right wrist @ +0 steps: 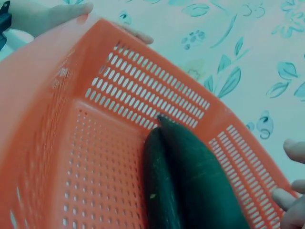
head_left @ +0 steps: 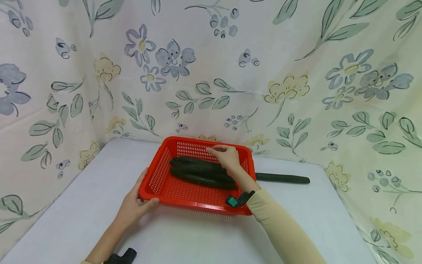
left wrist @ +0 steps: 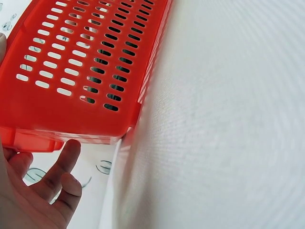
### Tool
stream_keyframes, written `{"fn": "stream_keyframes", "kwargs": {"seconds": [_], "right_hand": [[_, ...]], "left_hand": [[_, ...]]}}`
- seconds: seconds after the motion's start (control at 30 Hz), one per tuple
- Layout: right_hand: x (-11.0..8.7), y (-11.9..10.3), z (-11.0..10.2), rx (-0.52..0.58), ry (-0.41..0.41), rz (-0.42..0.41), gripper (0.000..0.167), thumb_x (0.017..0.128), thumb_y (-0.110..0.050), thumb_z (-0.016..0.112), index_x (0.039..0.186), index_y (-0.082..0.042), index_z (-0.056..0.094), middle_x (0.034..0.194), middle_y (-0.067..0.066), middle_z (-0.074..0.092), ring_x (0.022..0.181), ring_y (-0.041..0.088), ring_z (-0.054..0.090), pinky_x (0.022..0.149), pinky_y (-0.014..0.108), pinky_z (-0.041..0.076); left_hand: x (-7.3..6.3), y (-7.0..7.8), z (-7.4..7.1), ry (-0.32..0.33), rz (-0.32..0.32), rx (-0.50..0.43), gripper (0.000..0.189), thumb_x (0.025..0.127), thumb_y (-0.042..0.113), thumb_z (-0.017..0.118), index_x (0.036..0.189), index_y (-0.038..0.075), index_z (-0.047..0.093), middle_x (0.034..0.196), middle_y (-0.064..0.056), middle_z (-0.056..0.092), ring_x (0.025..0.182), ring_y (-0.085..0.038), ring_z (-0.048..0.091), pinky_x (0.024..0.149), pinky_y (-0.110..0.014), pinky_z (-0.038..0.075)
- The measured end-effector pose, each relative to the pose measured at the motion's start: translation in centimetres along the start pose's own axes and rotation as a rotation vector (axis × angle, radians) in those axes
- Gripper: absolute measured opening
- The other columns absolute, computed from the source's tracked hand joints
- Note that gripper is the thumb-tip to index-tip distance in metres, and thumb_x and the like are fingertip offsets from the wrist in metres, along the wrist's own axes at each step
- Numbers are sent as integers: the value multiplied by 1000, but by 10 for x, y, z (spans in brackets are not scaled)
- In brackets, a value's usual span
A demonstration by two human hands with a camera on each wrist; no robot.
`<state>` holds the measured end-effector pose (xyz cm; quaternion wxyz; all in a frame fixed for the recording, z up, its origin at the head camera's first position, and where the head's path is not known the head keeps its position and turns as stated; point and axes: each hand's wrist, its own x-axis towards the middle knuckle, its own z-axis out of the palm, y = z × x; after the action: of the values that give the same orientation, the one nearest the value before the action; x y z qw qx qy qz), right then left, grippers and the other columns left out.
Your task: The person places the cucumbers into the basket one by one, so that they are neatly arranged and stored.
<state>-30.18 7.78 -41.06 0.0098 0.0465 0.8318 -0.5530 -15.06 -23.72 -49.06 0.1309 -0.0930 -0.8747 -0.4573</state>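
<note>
A red plastic basket (head_left: 197, 206) with slotted walls sits on the white table, several dark green cucumbers (head_left: 197, 178) lying lengthwise inside it. My left hand (head_left: 131, 208) grips the basket's near left corner, thumb along the front rim and fingers at the left side. In the left wrist view its fingers (left wrist: 59, 169) curl loosely beside the rim. Above the far right part of the basket hangs my right hand (head_left: 228, 157), fingers loosely bent and nothing between them. The right wrist view shows those fingers (right wrist: 291, 205) at its right edge, apart from the cucumbers (right wrist: 202, 176).
Another long cucumber (head_left: 282, 178) lies on the table (head_left: 290, 205), to the right of the basket; its left end is hidden behind the basket. A floral cloth (head_left: 211, 73) hangs behind the table and along its sides.
</note>
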Motion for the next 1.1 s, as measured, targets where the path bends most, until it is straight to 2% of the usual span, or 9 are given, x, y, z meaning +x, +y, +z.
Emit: {"fn": "stream_keyframes", "kwargs": {"seconds": [0.1, 0.27, 0.5, 0.7, 0.87, 1.0, 1.1], "right_hand": [[0, -1, 0, 9, -1, -14, 51, 88, -48, 86, 128, -16, 78, 115, 5, 70, 78, 20, 51, 57, 29, 42], [1, -1, -1, 20, -10, -49, 54, 87, -47, 86, 129, -14, 77, 117, 7, 72, 91, 22, 57, 62, 30, 48], [2, 1, -1, 36, -36, -93, 54, 88, -40, 87, 133, -12, 75, 118, 10, 72, 98, 24, 63, 65, 30, 51], [2, 1, 0, 31, -37, -108, 55, 87, -40, 88, 133, -13, 75, 118, 9, 74, 105, 25, 66, 71, 31, 53], [1, -1, -3, 40, -39, -107, 53, 88, -40, 87, 133, -13, 75, 117, 8, 75, 108, 26, 66, 83, 38, 56], [0, -6, -10, 110, -51, -109, 49, 90, -37, 86, 132, -14, 75, 122, 9, 75, 117, 25, 64, 98, 43, 52], [-2, -12, -18, 153, -62, -148, 47, 91, -35, 85, 132, -15, 75, 126, 9, 74, 122, 27, 62, 106, 48, 49]], "left_hand": [[0, -1, 0, 4, -2, 3, 107, 88, 28, 83, 172, 23, 17, 166, -20, 41, 118, -28, 57, 77, -27, 55], [0, -2, 1, 9, -5, 15, 107, 89, 29, 84, 172, 26, 17, 165, -18, 43, 111, -22, 56, 74, -27, 52], [0, -2, 0, 9, 1, 27, 108, 88, 29, 84, 172, 24, 17, 168, -19, 39, 121, -30, 58, 81, -29, 55], [0, -1, 0, 3, -6, 27, 107, 89, 30, 84, 172, 23, 17, 168, -18, 39, 126, -34, 59, 84, -29, 57], [0, -1, 0, 3, -6, 27, 107, 89, 30, 84, 172, 24, 18, 168, -17, 39, 126, -32, 59, 84, -29, 56], [0, -3, 0, 6, 1, 30, 107, 88, 31, 84, 172, 25, 17, 170, -16, 37, 124, -30, 57, 82, -27, 54], [0, -4, 1, 7, 8, 25, 108, 88, 30, 84, 172, 24, 17, 170, -15, 36, 120, -29, 56, 79, -28, 53]]}}
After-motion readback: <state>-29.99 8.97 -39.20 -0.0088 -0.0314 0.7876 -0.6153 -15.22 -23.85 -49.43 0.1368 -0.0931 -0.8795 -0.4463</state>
